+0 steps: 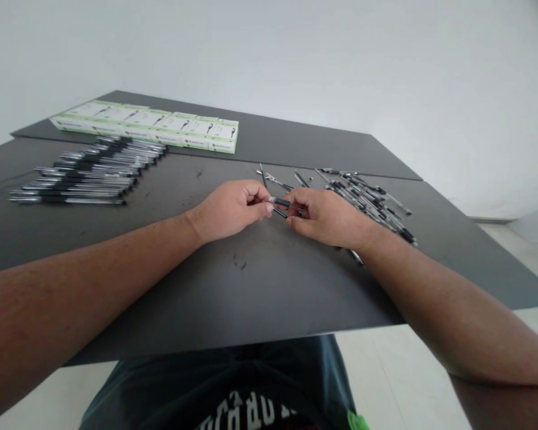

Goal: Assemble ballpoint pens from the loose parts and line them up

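Note:
Above the middle of the grey table, my left hand [233,210] pinches one end of a pen [280,202] between thumb and fingers. The pen's dark grip points right, toward my right hand [325,215], whose curled fingers close around its other end. A second thin dark piece [280,212] shows just below, between the two hands; I cannot make out which hand has it. To the right, partly hidden by my right hand, lies a loose pile of clear pens and pen parts [367,200] with black ends.
At the left, several clear pens with black grips [89,170] lie side by side in a row. Behind them stands a line of green and white boxes [161,128]. A few thin pieces [269,177] lie beyond my hands. The grey table's [233,310] front edge is near my lap.

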Demonstrator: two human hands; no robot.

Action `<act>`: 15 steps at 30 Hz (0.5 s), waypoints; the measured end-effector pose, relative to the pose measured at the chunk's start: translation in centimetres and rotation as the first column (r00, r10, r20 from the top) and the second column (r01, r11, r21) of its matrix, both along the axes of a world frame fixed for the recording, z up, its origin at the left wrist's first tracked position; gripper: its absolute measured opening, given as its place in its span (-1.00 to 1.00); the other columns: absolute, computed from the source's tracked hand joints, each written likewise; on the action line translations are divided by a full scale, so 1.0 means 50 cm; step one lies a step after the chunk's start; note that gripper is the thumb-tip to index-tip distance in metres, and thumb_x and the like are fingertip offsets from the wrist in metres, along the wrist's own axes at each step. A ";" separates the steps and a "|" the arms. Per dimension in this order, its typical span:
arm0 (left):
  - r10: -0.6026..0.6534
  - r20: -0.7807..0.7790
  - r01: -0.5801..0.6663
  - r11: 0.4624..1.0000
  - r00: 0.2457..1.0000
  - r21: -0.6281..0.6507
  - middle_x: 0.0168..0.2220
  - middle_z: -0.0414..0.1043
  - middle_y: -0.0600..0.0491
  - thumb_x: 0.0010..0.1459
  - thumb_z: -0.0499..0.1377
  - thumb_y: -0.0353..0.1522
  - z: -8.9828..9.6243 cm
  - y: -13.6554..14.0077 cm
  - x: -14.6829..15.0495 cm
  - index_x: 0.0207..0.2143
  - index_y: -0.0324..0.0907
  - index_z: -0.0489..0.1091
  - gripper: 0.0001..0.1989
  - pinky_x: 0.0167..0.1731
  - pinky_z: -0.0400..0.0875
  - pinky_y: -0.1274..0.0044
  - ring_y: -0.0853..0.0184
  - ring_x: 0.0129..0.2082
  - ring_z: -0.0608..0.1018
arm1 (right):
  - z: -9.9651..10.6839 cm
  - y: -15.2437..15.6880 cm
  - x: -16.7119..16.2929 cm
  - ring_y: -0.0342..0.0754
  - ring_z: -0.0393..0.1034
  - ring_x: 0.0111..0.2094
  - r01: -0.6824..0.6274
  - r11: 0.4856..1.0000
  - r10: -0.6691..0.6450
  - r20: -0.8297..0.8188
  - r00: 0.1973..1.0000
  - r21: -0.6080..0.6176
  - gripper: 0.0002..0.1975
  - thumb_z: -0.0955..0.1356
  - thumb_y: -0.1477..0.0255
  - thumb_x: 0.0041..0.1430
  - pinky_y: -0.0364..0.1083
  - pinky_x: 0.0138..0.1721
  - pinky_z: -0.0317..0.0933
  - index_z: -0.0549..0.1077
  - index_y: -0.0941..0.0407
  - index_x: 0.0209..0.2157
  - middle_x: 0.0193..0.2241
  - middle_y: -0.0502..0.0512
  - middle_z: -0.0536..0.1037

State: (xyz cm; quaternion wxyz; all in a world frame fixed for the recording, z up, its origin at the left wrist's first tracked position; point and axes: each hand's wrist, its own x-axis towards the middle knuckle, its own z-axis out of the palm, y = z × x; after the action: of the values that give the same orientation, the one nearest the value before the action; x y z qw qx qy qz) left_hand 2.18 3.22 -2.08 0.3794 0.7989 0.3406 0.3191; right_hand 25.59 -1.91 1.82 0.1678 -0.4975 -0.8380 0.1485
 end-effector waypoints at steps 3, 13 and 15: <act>0.015 0.003 -0.015 1.000 1.000 0.011 -0.50 0.53 0.09 0.21 0.29 -0.20 0.001 0.002 0.000 -0.32 -0.16 0.48 -0.79 -0.46 0.35 0.52 0.38 -0.51 0.50 | -0.001 0.002 0.003 -0.08 0.42 -0.39 0.003 1.000 -0.003 -0.017 1.000 0.012 -0.80 0.41 0.42 0.18 -0.12 -0.34 0.14 0.53 0.07 -0.14 -0.36 -0.02 0.61; 0.048 -0.023 -0.048 0.999 0.999 0.010 -0.47 0.57 0.08 0.18 0.29 -0.22 0.006 0.017 -0.005 -0.30 -0.17 0.51 -0.81 -0.46 0.40 0.53 0.38 -0.50 0.53 | -0.005 0.007 0.010 -0.08 0.41 -0.38 -0.009 0.999 0.010 -0.007 1.000 0.038 -0.85 0.40 0.40 0.22 -0.11 -0.31 0.13 0.52 0.08 -0.16 -0.33 0.00 0.61; 0.065 -0.009 -0.065 0.998 0.998 -0.024 -0.46 0.58 0.07 0.16 0.30 -0.25 0.013 0.020 -0.004 -0.30 -0.17 0.51 -0.83 -0.46 0.42 0.54 0.38 -0.50 0.54 | -0.006 0.009 0.011 -0.08 0.41 -0.37 -0.009 0.999 0.009 -0.003 1.000 0.044 -0.85 0.40 0.40 0.23 -0.11 -0.31 0.13 0.52 0.07 -0.15 -0.32 0.00 0.61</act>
State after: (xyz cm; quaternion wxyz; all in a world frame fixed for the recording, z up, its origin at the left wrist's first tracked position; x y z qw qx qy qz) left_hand 1.98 4.22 -1.42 0.3770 0.7840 0.3720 0.3236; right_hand 26.13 -1.48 1.51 0.1793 -0.4897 -0.8431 0.1314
